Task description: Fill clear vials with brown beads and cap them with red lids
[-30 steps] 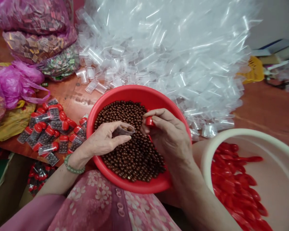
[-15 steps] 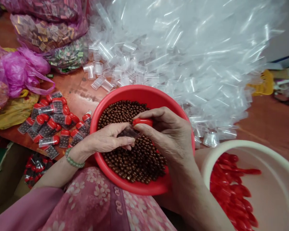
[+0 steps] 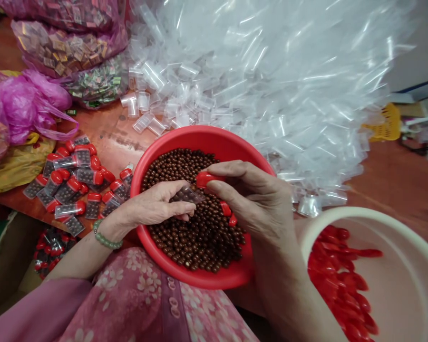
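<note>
My left hand is closed around a small clear plastic container filled with brown balls, tilted over the basin. Between the thumb and fingers of my right hand is a red cap, a small gap away from the container's end. Both hands are above a red basin that holds a heap of round brown chocolate-like balls. A couple of red caps lie on the balls beside my right hand.
Finished-looking red-capped containers lie piled at left on the table. A large heap of clear empty containers covers the back. At right, a cream bucket holds red caps. Pink bags sit at far left.
My right hand has drawn the red cap slightly away from the container, leaving a gap and uncovering red caps on the balls. The left hand keeps hold of the container. The view has shifted slightly.
</note>
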Tool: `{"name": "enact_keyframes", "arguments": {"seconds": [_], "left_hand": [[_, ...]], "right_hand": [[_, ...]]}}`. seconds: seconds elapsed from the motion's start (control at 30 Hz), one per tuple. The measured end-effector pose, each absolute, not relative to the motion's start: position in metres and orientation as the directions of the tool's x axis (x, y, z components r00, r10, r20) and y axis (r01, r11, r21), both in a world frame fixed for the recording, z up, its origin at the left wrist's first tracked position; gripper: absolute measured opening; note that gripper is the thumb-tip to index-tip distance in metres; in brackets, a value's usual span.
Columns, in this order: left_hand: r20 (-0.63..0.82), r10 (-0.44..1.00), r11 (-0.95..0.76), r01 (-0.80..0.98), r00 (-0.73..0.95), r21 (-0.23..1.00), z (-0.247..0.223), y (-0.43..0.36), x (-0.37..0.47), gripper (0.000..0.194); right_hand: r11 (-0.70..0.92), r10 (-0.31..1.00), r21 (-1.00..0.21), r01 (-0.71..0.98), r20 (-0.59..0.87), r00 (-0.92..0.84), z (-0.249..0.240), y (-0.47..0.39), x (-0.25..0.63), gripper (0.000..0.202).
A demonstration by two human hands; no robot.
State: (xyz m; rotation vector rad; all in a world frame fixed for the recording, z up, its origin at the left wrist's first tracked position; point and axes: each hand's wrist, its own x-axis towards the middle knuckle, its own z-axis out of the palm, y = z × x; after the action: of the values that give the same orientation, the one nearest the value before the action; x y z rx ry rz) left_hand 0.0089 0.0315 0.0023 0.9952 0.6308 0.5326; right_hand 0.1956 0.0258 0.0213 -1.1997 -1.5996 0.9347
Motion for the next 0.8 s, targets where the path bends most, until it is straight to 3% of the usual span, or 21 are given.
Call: {"name": "enact_keyframes", "arguments": {"seconds": [0.17, 0.33, 0.43, 0.6, 0.8], "left_hand": [[-0.251, 0.680, 0.458, -0.131, 0.688, 0.879, 0.001, 0.031, 0.009, 0.013], [-0.260, 0.691, 0.474, -0.150, 0.675, 0.868, 0.001, 0.032, 0.008, 0.012], [-0.270, 0.697, 0.489, -0.164, 0.664, 0.857, 0.002, 0.033, 0.009, 0.012], [-0.299, 0.715, 0.496, -0.157, 0.632, 0.854, 0.002, 0.030, 0.010, 0.013], [-0.296, 0.738, 0.494, -0.185, 0.607, 0.850, -0.002, 0.028, 0.010, 0.012]], "right_hand": [[0.269, 0.958, -0.902, 0.339, 0.214, -0.191, 0.019, 0.025, 0.194, 0.013], [0.158, 0.987, -0.900, 0.405, 0.140, -0.074, 0.021, 0.015, 0.213, 0.012], [0.059, 0.998, -0.930, 0.362, 0.068, 0.012, 0.020, 0.013, 0.215, 0.012], [0.063, 0.973, -0.974, 0.217, 0.108, 0.203, 0.018, 0.017, 0.190, 0.014], [0.141, 0.966, -0.972, 0.189, 0.177, 0.188, 0.008, 0.014, 0.164, 0.015]]}}
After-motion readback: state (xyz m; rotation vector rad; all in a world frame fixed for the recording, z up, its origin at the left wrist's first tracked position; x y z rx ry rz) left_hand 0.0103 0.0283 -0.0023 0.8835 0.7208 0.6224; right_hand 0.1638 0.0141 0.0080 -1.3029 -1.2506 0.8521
